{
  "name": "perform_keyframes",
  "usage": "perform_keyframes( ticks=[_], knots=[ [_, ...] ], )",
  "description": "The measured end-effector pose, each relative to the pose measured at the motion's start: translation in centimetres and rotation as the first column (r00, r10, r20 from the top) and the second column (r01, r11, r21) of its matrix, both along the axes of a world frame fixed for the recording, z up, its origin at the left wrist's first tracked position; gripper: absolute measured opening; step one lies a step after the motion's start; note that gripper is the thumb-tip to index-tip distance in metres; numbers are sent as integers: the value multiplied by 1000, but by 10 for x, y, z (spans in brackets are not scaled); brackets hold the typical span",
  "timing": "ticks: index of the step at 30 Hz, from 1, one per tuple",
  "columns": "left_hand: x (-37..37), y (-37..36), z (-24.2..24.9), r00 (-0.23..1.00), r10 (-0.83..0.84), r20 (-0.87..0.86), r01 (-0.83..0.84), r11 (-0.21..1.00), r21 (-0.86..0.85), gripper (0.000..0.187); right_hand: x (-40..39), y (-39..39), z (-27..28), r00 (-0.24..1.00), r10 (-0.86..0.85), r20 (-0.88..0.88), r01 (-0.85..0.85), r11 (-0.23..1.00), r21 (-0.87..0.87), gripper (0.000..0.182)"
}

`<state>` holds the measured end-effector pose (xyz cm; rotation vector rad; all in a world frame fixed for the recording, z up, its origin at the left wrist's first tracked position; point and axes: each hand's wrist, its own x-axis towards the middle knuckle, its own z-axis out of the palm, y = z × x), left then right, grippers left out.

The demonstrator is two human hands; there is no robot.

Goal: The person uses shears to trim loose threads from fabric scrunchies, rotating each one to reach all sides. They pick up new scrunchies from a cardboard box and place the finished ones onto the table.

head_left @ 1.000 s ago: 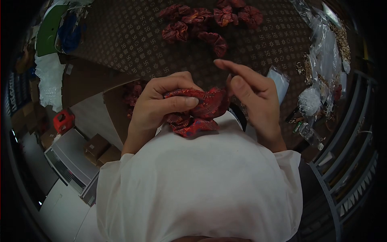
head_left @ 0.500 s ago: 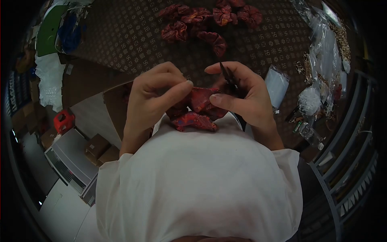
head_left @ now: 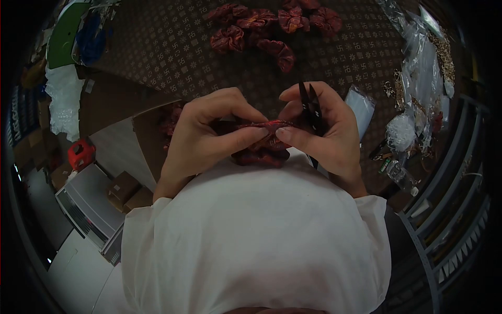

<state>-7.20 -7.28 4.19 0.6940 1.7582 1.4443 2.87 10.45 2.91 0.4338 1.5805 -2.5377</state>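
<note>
A red patterned scrunchie is stretched between both hands, close to the front of the white shirt. My left hand pinches its upper edge between thumb and fingers. My right hand pinches the same edge just beside it, the two thumb tips nearly meeting. Black scissors are also tucked in my right hand, their pointed blades slightly apart and aimed away from me; the handles are mostly hidden by the palm.
Several red scrunchies lie on the brown patterned cloth ahead. To the right are clear plastic bags, a pale packet and a plastic bottle. An open cardboard box with red fabric inside stands at left, near a red container.
Both hands have come closer together, now pinching the scrunchie's edge side by side and drawing it taut. The scissors have turned more upright, and their blades show farther apart.
</note>
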Motion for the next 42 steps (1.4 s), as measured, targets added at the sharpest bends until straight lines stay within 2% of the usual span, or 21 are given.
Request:
perform_keyframes(
  ticks=[3,10,14,16,18,20,22,23,25,26,28,29,30,31,32,33,34,35,37,38,42],
  knots=[
    [3,2,1,988,63,143,-67,997,23,10,1,1,-2,1000,15,3,-15,1000,12,35],
    [4,0,-1,987,70,146,-81,994,70,11,-1,2,-8,999,43,12,-43,998,-39,37],
    [3,-4,-3,989,130,-68,-133,991,-30,11,-7,-4,-16,1000,9,24,-9,1000,-21,34],
    [-2,-12,-8,966,163,-202,-185,978,-94,10,-14,-5,-42,988,-130,-88,148,954,261,28],
    [-15,-39,-26,778,12,-628,-350,839,-417,9,-25,3,-71,985,-159,-71,174,906,386,25],
    [-27,-81,-42,769,-192,-610,-348,675,-650,14,-35,14,-108,982,-182,-58,186,844,503,22],
    [-31,-125,-59,891,-245,-381,-294,329,-898,20,-44,23,-151,972,-236,-14,189,737,649,22],
    [-30,-135,-61,891,-243,-383,-296,328,-897,20,-50,27,-165,972,-233,-16,188,738,648,22],
    [-28,-145,-63,877,-248,-412,-398,105,-911,24,-64,33,-187,968,-243,-70,203,582,788,25],
    [-28,-142,-61,878,-244,-412,-398,104,-911,24,-72,33,-196,969,-238,-69,199,582,788,25],
    [-26,-122,-55,814,-154,-560,-489,338,-804,27,-89,33,-211,966,-239,-98,148,200,969,27],
    [-26,-114,-56,813,-143,-565,-497,335,-800,27,-93,36,-224,968,-227,-104,151,199,968,27],
    [-27,-106,-58,817,-48,-575,-479,500,-722,27,-94,42,-240,983,-184,-17,69,280,957,29],
    [-28,-97,-59,823,45,-567,-457,645,-612,26,-99,41,-236,988,-135,68,-16,356,934,31],
    [-29,-86,-56,818,53,-573,-468,641,-609,26,-100,42,-232,990,-125,61,-13,356,934,31],
    [-30,-73,-51,844,143,-518,-449,716,-534,28,-95,39,-202,975,-132,178,-5,791,612,28],
    [-29,-60,-50,868,220,-445,-429,783,-450,30,-88,37,-178,954,-79,291,48,993,112,24],
    [-27,-48,-56,872,220,-437,-425,784,-453,30,-80,36,-168,951,-80,299,48,992,113,24],
    [-21,-24,-69,826,474,-305,-518,852,-78,38,-64,37,-153,985,63,160,-2,935,-356,16],
    [-19,-11,-72,833,466,-299,-508,858,-78,38,-56,36,-147,985,51,166,11,936,-352,16],
    [-16,10,-65,889,408,209,-418,908,5,40,-34,29,-106,990,133,49,-93,871,-483,18]
  ],
)
